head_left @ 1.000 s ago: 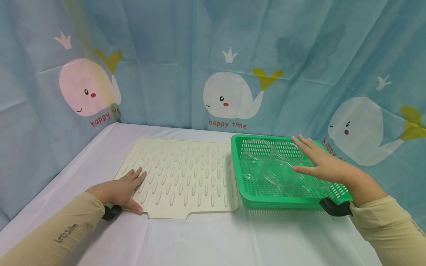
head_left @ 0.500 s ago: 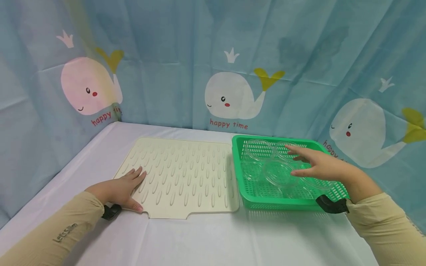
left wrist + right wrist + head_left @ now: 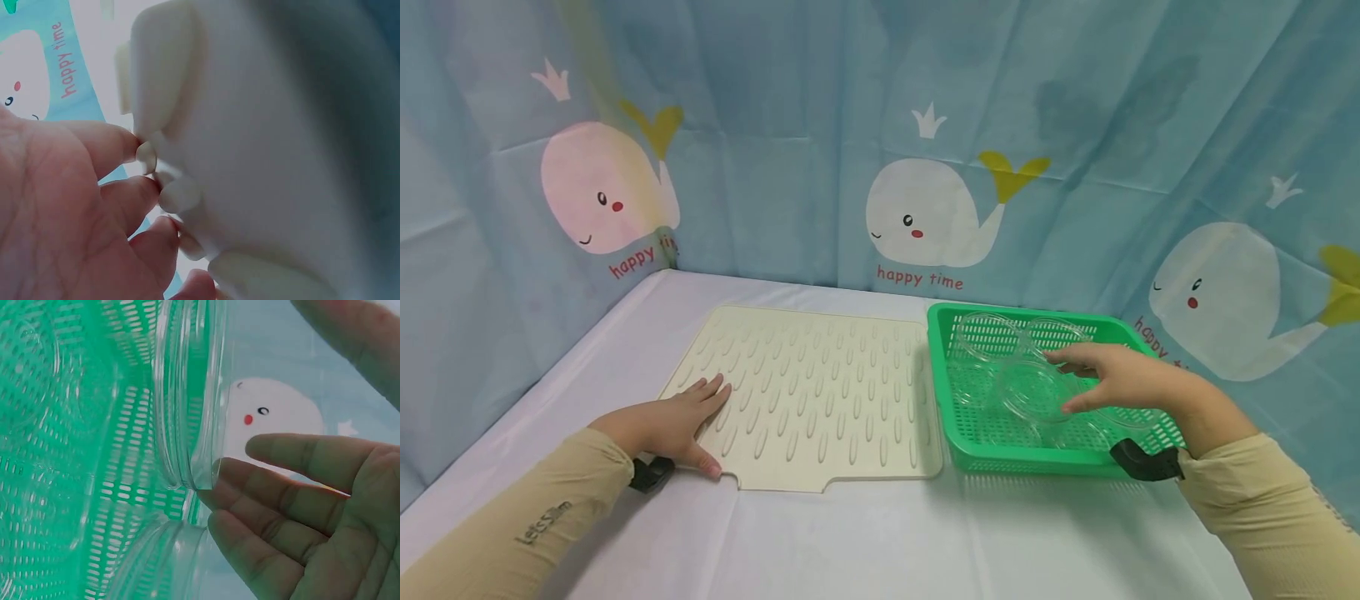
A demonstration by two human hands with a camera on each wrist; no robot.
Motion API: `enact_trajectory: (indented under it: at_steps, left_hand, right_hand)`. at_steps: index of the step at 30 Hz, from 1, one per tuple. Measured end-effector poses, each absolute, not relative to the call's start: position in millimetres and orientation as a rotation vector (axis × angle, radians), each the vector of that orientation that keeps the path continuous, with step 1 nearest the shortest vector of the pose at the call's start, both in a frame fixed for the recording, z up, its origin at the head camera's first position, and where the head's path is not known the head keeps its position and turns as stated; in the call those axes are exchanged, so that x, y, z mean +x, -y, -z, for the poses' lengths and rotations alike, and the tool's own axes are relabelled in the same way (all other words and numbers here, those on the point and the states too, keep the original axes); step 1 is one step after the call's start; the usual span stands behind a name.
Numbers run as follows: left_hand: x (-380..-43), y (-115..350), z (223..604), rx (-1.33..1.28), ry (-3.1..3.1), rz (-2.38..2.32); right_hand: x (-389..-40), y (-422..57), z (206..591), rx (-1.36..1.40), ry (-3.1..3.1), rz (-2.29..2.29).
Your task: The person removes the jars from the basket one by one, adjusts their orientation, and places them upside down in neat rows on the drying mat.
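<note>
The clear round container (image 3: 1033, 392) sits in the green mesh basket (image 3: 1037, 462), just beside the loosely bent, parted fingers of the right hand (image 3: 1120, 379) and well apart from the left hand (image 3: 681, 421) — spread on the left edge of the cream ridged mat (image 3: 820, 400). The right hand hides part of the basket, and fingertip contact is hard to tell — yet its fingers now dip lower than a second ago.
</note>
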State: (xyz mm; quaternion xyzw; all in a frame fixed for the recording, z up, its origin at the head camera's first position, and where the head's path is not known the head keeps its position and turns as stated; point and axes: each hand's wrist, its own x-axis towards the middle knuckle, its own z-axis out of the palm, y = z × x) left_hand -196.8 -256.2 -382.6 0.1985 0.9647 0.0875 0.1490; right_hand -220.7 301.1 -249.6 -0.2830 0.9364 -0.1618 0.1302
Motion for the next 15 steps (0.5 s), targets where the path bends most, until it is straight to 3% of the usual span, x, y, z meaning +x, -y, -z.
enact_trajectory:
  at_steps: [15]
  left_hand:
    - [-196.6,256.4,382.9,0.594,-2.776,-0.277]
  right_hand:
    - [-219.1,-279.0,249.6,-0.867,-2.638,0.331]
